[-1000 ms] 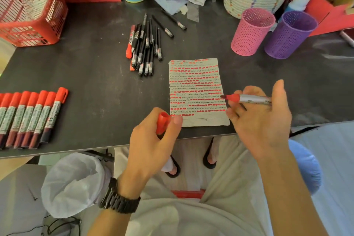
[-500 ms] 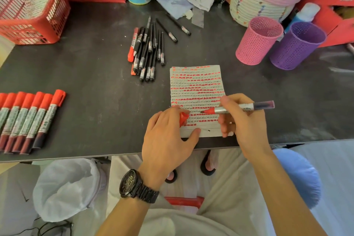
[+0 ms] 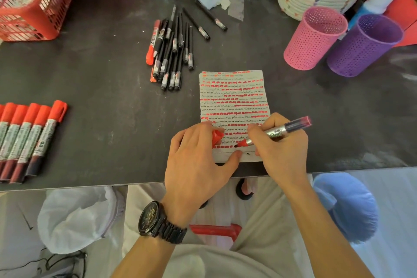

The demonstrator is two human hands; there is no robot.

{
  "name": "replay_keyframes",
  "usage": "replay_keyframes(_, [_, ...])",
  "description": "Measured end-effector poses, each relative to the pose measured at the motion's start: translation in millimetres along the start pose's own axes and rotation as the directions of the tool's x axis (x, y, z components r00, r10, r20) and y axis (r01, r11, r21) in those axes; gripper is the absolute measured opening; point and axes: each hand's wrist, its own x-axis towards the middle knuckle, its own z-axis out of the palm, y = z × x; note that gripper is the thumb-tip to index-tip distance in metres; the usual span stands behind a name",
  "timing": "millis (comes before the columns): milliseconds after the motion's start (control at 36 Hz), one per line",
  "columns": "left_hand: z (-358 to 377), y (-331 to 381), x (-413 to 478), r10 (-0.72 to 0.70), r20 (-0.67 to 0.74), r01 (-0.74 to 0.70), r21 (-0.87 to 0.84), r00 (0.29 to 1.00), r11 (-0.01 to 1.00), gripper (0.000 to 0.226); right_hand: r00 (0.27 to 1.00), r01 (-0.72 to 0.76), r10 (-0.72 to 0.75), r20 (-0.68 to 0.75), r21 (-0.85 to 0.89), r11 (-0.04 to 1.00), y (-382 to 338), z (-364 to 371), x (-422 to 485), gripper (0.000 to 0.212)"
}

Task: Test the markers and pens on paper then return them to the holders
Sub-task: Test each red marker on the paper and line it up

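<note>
1. Red ink is under test. The marker (image 3: 277, 132), uncapped, is grasped in the right hand (image 3: 279, 151). Its fingers (image 3: 255, 130) are curled round the barrel in a writing grip, the tail is raised to the right, and the tip is set on the paper (image 3: 234, 97) at the end of the lowest row of red dashes.
2. The red cap (image 3: 217, 137) is pinched in the left hand (image 3: 196, 160), and the thumb is pressed on the sheet's lower edge. Judged purpose: the sheet is steadied against the drag of the tip, and the cap is kept ready for recapping.
3. The paper is laid at the near edge of the tabletop (image 3: 101, 88), within easy reach. It is almost filled with red dashes and dark scribbles, and only a bottom strip is left blank.
4. A row of capped red markers (image 3: 29, 140) is laid out at the left, and a heap of black pens (image 3: 173, 52) lies beyond the sheet. Nothing is seen projecting from the pink holder (image 3: 313, 38) or the purple holder (image 3: 363, 47). The return step is judged not yet begun.
5. Change noted: one second ago both hands were raised clear of the sheet, with the marker held level. Half a second ago the left hand was already down and the tip was over the sheet. Now the tip is lowered onto the bottom row.
</note>
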Motion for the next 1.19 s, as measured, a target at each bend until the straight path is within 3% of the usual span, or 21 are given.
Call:
replay_keyframes(167, [1.2,-0.6,-0.3,0.019,-0.032,-0.019,-0.002,0.999,1.0,0.047,1.0,0.009,-0.009,-0.007,-0.012,1.0,0.8,1.6,0.3,0.015])
replay_keyframes(556, [-1.0,0.8,0.8,0.02,-0.029,-0.02,-0.025,0.999,0.999,0.046,0.999,0.038,-0.038,0.001,-0.089,0.995,2.6,2.8,0.5,0.024])
replay_keyframes(1194, [-1.5,1.6,0.8,0.023,-0.033,-0.023,-0.004,0.999,1.0,0.046,0.996,0.089,-0.089,0.003,-0.052,0.995,3.0,1.9,0.6,0.027])
